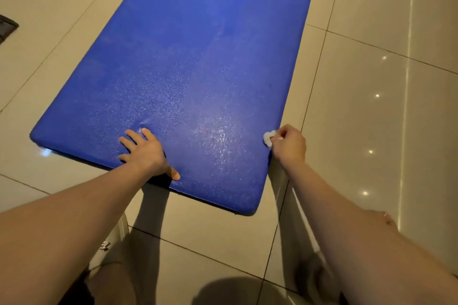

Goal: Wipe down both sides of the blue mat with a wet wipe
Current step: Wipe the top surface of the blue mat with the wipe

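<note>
The blue mat (198, 57) lies flat on the tiled floor and runs away from me toward the top of the view. My left hand (146, 152) presses flat on the mat near its front edge, fingers spread and denting the foam. My right hand (288, 145) is at the mat's right edge and grips a small crumpled white wet wipe (269, 137) against that edge. A damp, shiny patch (218, 138) shows on the mat between my two hands.
Glossy beige floor tiles (371, 106) surround the mat and reflect ceiling lights. A dark floor drain or grate (6, 28) sits at the far left. My knees and light shorts (109, 255) are at the bottom of the view.
</note>
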A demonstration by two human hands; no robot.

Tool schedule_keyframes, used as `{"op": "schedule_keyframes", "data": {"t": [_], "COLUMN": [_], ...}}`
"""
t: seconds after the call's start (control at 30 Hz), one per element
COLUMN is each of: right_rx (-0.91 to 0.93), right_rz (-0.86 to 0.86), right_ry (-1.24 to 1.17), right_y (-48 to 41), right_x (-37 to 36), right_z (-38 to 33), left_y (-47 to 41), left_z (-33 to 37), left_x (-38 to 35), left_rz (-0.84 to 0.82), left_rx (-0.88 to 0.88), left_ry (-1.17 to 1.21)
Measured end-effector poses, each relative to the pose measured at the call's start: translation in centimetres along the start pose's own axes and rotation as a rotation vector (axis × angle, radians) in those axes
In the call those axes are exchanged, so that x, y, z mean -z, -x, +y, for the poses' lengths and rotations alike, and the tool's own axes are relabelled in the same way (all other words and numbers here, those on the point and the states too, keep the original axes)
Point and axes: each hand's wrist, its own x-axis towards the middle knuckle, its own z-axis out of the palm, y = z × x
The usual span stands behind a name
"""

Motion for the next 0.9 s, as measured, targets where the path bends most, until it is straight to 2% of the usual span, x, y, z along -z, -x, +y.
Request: {"op": "schedule_keyframes", "data": {"t": [0.23,0.33,0.47,0.57,0.67,0.8,0.9], "right_rx": [0.180,0.169,0.122,0.152,0.233,0.423,0.490], "right_rz": [-0.192,-0.121,0.047,0.025,-0.013,-0.232,-0.208], "right_ry": [0.060,-0.016,0.003,0.080,0.098,0.261,0.340], "right_y": [12.7,10.1,-0.1,-3.0,1.6,7.5,3.1], "right_x": [-1.1,-0.9,-0.4,-0.2,0.0,-0.3,-0.5], "right_z": [5.1,3.4,0.0,-0.5,0.6,4.1,3.3], "left_y": [0.0,0.0,0.1,-0.1,-0.2,0.1,0.1], "left_z": [-0.1,-0.1,-0.2,-0.1,0.2,0.4,0.3], "left_x": [0.1,0.0,-0.1,-0.1,-0.1,0.1,0.2], "left_rz": [0.014,0.015,0.023,0.022,0.009,0.004,-0.005], "left_rx": [-0.005,-0.003,-0.011,-0.010,0.004,0.013,0.005], "left_ry": [0.009,0.001,0.007,0.010,0.005,-0.016,-0.015]}}
